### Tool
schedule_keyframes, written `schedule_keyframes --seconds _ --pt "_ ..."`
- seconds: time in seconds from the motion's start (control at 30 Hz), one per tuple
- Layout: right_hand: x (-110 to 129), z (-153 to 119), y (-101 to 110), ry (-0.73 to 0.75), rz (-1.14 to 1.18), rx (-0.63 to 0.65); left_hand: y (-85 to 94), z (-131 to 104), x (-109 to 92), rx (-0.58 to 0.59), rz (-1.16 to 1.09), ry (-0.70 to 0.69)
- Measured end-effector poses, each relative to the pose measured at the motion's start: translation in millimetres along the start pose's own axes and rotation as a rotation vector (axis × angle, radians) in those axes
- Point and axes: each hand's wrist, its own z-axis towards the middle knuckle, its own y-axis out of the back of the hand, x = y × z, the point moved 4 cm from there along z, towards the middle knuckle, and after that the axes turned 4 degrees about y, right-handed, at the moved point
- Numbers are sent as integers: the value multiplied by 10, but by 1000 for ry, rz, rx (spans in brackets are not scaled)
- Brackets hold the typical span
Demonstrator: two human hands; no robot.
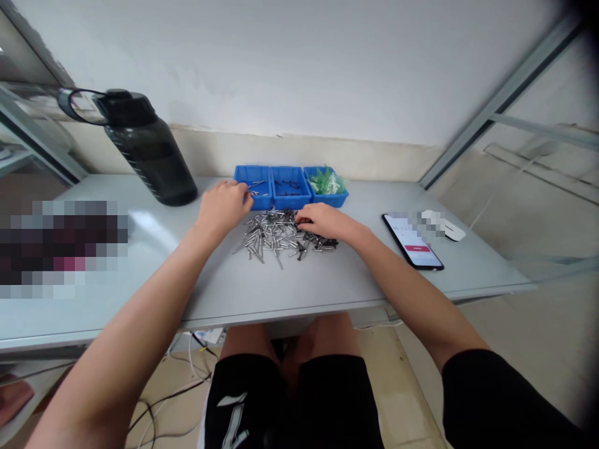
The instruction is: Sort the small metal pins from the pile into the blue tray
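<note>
A loose pile of slim silver metal pieces, which look like blind rivets, lies on the grey table with dark screw-like pieces mixed in, mostly on its right. My right hand rests at the pile's upper right, fingers curled down and closed among the pieces; what they hold is hidden. At the left blue bin, my left hand has its fingers bent together over the near left edge, and I cannot make out anything in them. Silver pieces lie in that bin, and dark ones in the middle blue bin.
The right blue bin holds green-and-clear plastic packaging. A large dark bottle stands at the back left. On the right lie a phone and a white object, partly blurred. Cables hang below the table's front edge.
</note>
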Motion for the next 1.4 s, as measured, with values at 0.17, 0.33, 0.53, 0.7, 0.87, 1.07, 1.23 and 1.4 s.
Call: schedule_keyframes --seconds 0.17,0.33,0.53,0.7,0.87,1.07,1.23,1.4 --pt "43 -13 38 39 17 -1 -24 -5 74 -45 32 63" --pt "90 -17 51 37 71 42 -41 -14 104 -93 2 61" --pt "36 6 11 74 74 53 4 -39 -79 -193 -111 -167" --pt "31 5 20 79 56 57 -42 -100 -276 -121 -147 -328" --pt "82 5 10 72 45 48 -74 -111 -305 -73 -196 -350" --pt "146 31 -32 120 -11 36 -73 -112 -326 -3 -243 -365" --pt "156 18 38 95 15 -8 -100 -144 -381 62 -296 -461" --pt "184 -13 162 105 154 -126 -91 -171 -412 101 -342 -512"
